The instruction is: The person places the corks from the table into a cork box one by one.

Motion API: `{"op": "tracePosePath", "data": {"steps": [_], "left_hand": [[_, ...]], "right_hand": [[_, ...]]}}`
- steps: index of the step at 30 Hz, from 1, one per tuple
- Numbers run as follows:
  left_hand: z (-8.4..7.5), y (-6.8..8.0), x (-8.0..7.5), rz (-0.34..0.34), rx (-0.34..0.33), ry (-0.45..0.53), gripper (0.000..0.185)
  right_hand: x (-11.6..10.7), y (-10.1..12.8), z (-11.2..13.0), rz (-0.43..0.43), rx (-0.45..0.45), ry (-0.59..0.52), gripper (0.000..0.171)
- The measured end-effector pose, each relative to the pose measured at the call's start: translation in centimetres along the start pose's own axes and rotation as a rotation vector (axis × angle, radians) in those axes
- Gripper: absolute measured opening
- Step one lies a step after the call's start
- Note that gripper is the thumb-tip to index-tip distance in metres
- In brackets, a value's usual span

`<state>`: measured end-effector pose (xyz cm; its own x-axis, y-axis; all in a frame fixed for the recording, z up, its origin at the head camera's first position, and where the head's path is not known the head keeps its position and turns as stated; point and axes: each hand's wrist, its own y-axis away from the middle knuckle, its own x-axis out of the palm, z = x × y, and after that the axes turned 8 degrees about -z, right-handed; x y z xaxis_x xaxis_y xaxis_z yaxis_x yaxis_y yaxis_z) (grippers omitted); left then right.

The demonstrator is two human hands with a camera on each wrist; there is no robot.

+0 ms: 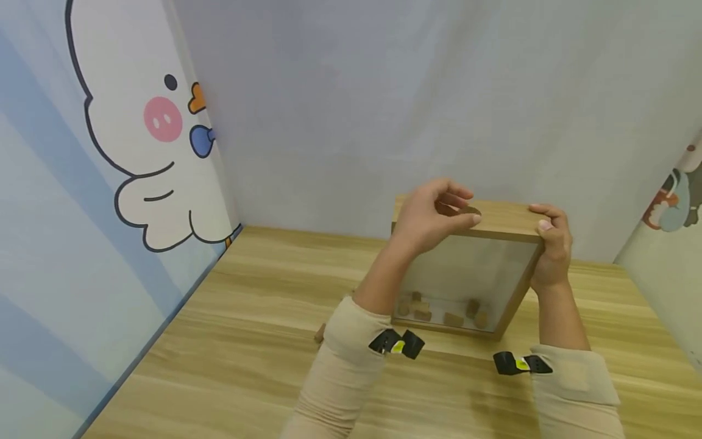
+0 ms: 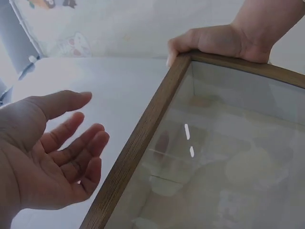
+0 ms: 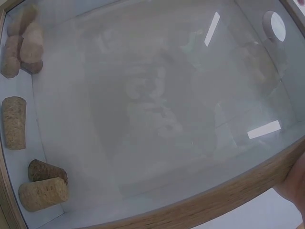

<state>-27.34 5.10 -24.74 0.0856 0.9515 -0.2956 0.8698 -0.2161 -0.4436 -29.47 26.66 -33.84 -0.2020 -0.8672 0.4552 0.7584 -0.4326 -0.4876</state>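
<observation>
Glass-fronted wooden shadow box [image 1: 466,274] stands upright on the wooden surface [image 1: 219,341]; your right hand [image 1: 551,244] grips its top corner, your left hand [image 1: 433,213] hovers loose over the top slot [image 1: 465,211]. Corks [image 1: 439,312] lie inside; feeding needs a cork.

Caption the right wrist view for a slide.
Corks lie inside a glass-fronted wooden box, gripped at one corner by the right hand.
</observation>
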Motion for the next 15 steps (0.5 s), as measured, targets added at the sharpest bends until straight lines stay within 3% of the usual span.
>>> {"op": "tracePosePath", "data": {"steps": [3,7,11,15], "left_hand": [[0.5,1.5,-0.8,-0.015,0.110,0.027,0.029],[1.3,2.9,-1.9,-0.017,0.206,0.015,0.032],[2.3,4.1,-3.4,0.004,0.238,-0.029,0.035],[3.8,5.3,-4.6,0.045,0.212,-0.056,0.037]], "right_hand": [[0.0,0.0,-0.1,0.007,0.004,0.019,0.029],[-0.1,-0.1,-0.1,-0.006,-0.004,0.043,0.029],[-0.1,-0.2,0.0,-0.006,-0.008,0.060,0.030],[-0.2,0.0,-0.1,-0.009,0.003,0.088,0.030]]}}
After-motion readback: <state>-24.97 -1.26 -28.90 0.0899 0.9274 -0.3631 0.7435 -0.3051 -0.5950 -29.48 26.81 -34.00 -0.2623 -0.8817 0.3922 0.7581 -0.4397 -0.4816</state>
